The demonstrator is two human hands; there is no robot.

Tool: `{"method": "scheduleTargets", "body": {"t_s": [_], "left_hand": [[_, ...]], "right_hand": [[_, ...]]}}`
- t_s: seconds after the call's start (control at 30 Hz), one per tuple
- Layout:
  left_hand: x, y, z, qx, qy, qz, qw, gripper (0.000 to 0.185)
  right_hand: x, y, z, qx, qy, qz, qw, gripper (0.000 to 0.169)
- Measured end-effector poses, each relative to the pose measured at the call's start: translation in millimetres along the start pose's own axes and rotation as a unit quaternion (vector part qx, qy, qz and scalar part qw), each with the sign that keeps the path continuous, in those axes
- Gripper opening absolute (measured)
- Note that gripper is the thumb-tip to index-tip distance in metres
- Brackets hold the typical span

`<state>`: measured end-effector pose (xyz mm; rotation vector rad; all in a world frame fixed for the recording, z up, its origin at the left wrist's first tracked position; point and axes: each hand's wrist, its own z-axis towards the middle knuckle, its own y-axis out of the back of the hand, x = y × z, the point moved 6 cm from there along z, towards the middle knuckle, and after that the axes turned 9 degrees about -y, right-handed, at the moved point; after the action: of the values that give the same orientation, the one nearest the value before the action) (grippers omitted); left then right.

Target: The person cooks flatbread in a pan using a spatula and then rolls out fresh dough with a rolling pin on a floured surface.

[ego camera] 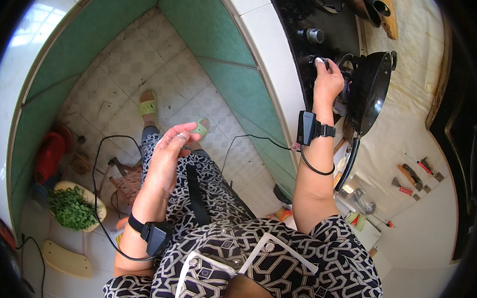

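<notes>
My right hand point(328, 83) reaches out to the front of a black gas stove point(290, 13). Its thumb and fingers are closed around a dark control knob point(326, 63), largely hidden by them. Another knob point(315, 35) with a silvery face sits further along the stove front. Beside my right hand, a black wok point(372, 91) rests over the burner, its long handle point(348, 165) pointing back towards me. In front of my body my left hand point(173, 140) hovers in the air, fingers loosely curved and holding nothing.
White-tiled counter edges point(258, 18) run along both sides above green panels point(229, 80). Leafy greens point(71, 207) lie on a pale chair seat point(99, 201) at lower left. Black cables point(95, 174) hang from both wrist devices. Several small tools point(411, 176) hang on the right wall.
</notes>
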<state>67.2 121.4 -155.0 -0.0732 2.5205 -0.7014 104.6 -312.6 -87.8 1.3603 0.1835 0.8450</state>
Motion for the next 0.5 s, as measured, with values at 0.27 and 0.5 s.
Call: {"method": "scheduleTargets", "body": {"t_s": [0.27, 0.5], "left_hand": [[-4, -11, -8, 0.0, -0.005, 0.011, 1.0, 0.032], [-11, -46, -22, 0.015, -0.013, 0.047, 0.999, 0.03]], "right_hand": [[21, 15, -24, -0.014, 0.011, -0.016, 1.0, 0.057], [65, 66, -102, 0.089, 0.013, 0.143, 0.986, 0.04]]}}
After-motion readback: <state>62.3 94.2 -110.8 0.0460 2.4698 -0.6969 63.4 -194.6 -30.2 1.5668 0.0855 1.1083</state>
